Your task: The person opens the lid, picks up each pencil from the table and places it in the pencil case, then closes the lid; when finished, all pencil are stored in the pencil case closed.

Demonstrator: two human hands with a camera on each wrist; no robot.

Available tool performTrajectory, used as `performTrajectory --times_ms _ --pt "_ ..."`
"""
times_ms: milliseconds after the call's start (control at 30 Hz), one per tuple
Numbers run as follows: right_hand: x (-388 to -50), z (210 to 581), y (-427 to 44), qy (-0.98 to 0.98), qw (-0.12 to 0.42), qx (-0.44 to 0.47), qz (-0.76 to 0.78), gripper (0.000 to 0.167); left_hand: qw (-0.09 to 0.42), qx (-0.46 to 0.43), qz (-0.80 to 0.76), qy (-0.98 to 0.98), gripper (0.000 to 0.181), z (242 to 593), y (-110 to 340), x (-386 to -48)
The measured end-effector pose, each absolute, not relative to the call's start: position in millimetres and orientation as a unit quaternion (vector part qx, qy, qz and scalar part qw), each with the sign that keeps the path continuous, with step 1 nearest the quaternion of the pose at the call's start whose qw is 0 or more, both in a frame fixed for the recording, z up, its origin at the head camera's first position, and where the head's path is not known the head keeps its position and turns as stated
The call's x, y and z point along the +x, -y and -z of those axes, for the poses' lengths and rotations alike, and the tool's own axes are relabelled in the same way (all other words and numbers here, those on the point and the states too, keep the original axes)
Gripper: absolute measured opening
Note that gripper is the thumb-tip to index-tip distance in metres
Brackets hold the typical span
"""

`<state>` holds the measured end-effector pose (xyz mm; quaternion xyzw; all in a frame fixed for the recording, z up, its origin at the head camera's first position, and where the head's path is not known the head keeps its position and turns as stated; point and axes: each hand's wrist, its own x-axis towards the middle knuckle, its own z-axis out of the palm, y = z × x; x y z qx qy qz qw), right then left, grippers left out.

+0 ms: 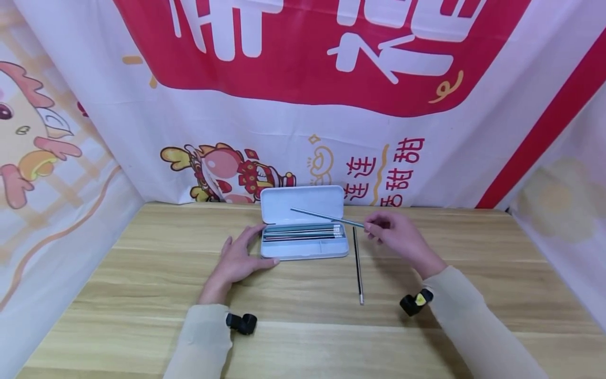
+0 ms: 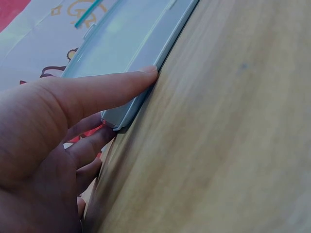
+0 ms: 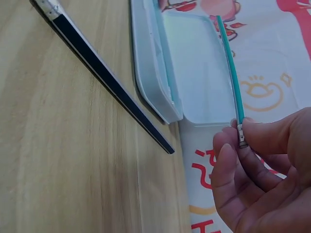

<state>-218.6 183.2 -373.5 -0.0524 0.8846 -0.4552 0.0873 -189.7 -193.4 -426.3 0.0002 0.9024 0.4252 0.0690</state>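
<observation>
A light blue pencil case stands with its lid raised on the wooden table, several pencils lying in its long compartment. My left hand holds the case's left end, the thumb along the front edge and the other fingers around the side, as the left wrist view also shows. Between thumb and fingertips, my right hand pinches a green pencil by its eraser end. That pencil points left, above the case and in front of the lid. A dark striped pencil lies on the table, right of the case.
Behind the case, a white and red printed cloth hangs at the table's back edge. More printed cloth hangs at the left and right sides. A small black camera is strapped on each wrist.
</observation>
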Motion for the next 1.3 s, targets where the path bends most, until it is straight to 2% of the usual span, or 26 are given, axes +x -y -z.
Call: performTrajectory --times_ms 667,1300 --pt "-257 397 -140 -0.907 0.058 -0.073 0.412 0.018 0.058 0.009 -0.427 -0.902 0.092 428 192 -190" --pt "-261 399 -130 -0.906 0.064 -0.091 0.409 0.016 0.067 0.003 -0.422 -0.904 0.093 428 194 -190"
